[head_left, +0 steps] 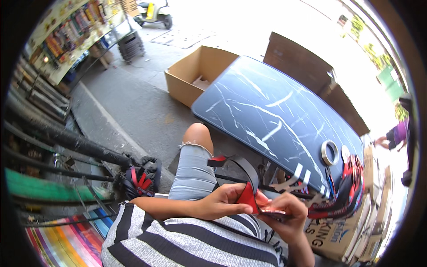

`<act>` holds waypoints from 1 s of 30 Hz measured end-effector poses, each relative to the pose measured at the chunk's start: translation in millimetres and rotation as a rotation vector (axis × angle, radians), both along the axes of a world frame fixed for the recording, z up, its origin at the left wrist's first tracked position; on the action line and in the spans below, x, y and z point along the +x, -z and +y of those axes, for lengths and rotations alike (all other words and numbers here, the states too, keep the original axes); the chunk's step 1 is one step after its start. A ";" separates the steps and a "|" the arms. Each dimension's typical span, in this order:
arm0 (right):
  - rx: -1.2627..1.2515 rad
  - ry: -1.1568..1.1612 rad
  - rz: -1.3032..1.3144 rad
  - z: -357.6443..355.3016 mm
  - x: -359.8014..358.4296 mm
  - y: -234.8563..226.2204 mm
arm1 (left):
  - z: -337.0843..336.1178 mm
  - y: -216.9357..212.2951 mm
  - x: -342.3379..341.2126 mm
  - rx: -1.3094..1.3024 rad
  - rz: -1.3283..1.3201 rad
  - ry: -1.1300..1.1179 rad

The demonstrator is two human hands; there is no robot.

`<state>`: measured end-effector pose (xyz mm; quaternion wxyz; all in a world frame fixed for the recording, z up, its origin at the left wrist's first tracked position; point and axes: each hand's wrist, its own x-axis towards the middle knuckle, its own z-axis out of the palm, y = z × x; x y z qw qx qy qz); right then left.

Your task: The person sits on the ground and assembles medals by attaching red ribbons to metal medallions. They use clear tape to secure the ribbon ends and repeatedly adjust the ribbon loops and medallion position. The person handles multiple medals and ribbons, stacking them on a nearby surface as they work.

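Note:
A dark strap with red parts arches up over my lap, its free red end bending to the left. My left hand is closed on a red part of it, thumb along the lower side. Close beside it, my right hand is closed, fingers bent, at the other end of the same red part. A thin flat edge shows between the right fingers; I cannot make out what it is. Several red and black straps hang in a bundle over the table's right end.
A dark table with white marbling stands ahead. On it lies a tape roll; pale strips stick out at its near edge. An open cardboard box is beyond. Brown cartons stand at right, dark pipes at left.

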<state>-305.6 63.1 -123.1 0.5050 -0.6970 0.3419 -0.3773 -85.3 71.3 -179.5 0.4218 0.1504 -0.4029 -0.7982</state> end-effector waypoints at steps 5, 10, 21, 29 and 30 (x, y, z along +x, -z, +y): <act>0.353 0.087 -0.100 16.0 1.3 49.1 | -3.4 9.4 0.2 0.037 -0.075 -0.204; 0.231 0.005 0.124 9.5 10.0 88.5 | -6.0 10.9 12.9 -0.002 -0.201 -0.319; 0.094 -0.234 0.674 -24.6 6.8 214.1 | -28.6 10.5 43.4 -0.122 -0.178 -0.634; 0.300 -0.446 0.817 -37.2 2.7 242.0 | -36.0 1.7 39.0 -0.078 -0.213 -0.610; 0.385 -0.437 0.672 -38.6 7.5 228.4 | -34.4 1.1 35.4 -0.059 -0.256 -0.594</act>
